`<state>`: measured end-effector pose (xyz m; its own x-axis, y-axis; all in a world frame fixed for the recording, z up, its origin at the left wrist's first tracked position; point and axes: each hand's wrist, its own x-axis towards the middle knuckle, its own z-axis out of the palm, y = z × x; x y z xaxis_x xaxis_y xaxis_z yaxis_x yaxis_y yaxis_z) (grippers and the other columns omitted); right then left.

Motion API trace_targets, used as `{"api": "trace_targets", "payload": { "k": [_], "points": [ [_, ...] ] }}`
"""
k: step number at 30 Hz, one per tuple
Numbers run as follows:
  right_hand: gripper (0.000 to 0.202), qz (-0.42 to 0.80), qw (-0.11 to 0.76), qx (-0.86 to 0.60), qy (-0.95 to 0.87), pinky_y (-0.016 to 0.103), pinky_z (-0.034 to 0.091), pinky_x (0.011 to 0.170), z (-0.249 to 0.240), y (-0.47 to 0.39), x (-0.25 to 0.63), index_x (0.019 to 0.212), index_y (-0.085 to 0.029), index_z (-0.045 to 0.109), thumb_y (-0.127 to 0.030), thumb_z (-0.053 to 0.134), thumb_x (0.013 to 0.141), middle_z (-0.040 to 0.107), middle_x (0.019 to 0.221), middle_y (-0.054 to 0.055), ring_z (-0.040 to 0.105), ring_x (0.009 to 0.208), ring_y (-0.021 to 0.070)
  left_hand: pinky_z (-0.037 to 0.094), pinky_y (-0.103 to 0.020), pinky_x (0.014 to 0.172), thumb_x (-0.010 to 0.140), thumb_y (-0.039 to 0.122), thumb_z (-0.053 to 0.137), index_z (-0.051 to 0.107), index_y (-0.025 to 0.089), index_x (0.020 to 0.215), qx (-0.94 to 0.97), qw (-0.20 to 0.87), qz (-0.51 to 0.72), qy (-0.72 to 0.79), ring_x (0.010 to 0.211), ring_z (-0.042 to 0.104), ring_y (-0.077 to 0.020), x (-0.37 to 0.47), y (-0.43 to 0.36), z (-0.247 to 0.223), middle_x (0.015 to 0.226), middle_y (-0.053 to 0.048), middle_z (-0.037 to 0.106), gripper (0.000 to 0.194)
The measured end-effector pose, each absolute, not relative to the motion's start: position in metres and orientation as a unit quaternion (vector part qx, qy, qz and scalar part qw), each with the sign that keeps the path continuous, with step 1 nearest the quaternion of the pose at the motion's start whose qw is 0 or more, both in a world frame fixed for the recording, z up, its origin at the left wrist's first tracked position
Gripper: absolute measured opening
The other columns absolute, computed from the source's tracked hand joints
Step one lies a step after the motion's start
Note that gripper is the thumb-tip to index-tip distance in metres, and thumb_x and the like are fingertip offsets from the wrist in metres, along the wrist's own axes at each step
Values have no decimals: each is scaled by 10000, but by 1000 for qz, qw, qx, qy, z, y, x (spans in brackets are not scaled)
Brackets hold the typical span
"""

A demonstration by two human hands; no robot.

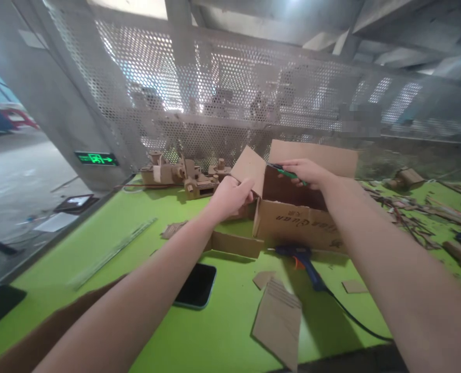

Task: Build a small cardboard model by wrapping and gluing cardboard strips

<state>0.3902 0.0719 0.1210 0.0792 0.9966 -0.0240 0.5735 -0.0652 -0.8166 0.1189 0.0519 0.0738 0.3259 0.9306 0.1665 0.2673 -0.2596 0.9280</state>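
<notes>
An open cardboard box [300, 226] with dark lettering on its near side stands on the green table [230, 331]. At its left end, my left hand [232, 197] is closed on a raised cardboard flap [249, 168], thumb on top. My right hand [306, 172] is over the box opening, its fingers wrapped round a green cutter [288, 172]. The tool points left, its tip near the flap's right edge. Whether the tip touches the cardboard cannot be made out.
A blue glue gun [306, 264] with a black cord lies before the box, near cardboard pieces [279, 321]. A phone [197, 286] and a clear ruler [115, 253] lie to the left. Cardboard models [199, 181] stand behind; scraps [420, 207] cover the right side.
</notes>
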Motion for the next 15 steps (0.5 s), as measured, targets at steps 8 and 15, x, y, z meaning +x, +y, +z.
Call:
{"api": "trace_targets", "payload": {
  "k": [8,15],
  "points": [
    [390,302,328,-667,-597,214,339,397,123,72,386,1370,-329,751,-298,664,991,808,1169,99,444,479,68,316,-249,406,862,347,549,603,198,510,702,403,386,441,393,431,-119,117,45,83,448,7,505,387],
    [394,349,326,-681,-556,194,280,367,129,72,392,1396,-267,743,-250,608,1025,778,1238,155,392,455,44,365,-235,417,853,325,537,577,193,512,703,403,385,442,397,452,-114,118,46,84,457,5,498,367]
  ]
}}
